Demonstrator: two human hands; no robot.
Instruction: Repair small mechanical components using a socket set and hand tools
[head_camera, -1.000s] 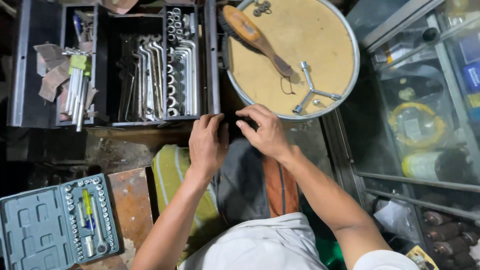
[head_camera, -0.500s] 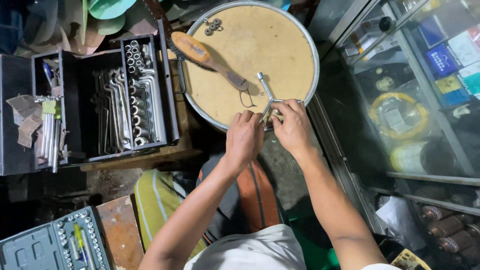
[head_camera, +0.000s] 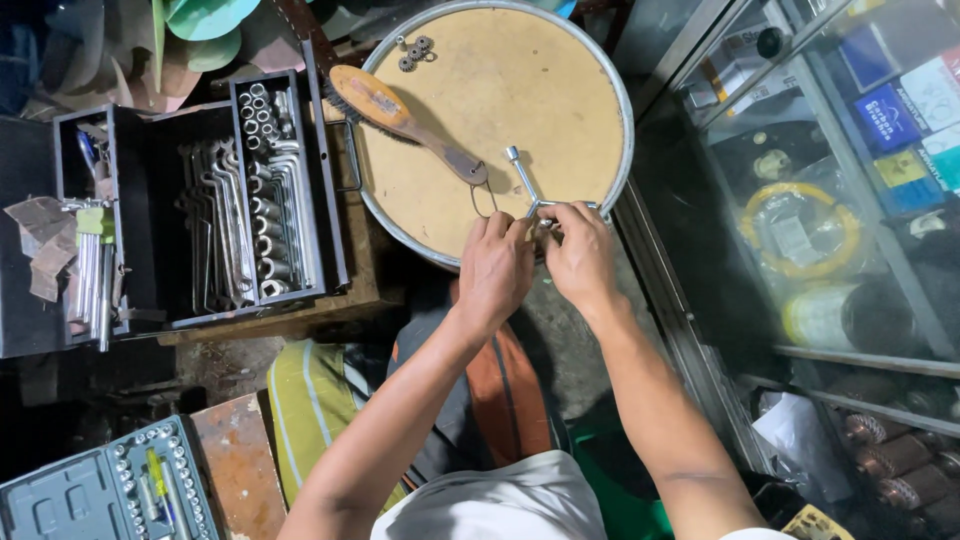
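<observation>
Both hands have closed in: left hand (head_camera: 495, 268) and right hand (head_camera: 578, 255) clamp the Y-shaped socket wrench (head_camera: 527, 190) at the round tray's (head_camera: 622, 120) near rim. Slip risk: wrench could skid off the edge.

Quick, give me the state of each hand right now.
Left hand: fingers curled at the three-armed socket wrench on the round tray; grip cannot be told.
Right hand: closed on the same wrench.

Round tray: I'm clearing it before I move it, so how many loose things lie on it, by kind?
On the round tray:
Wooden-handled brush: 1
Three-armed socket wrench, under both hands: 1
Small sprockets: about 4, too small to be sure
Total: about 6
</observation>
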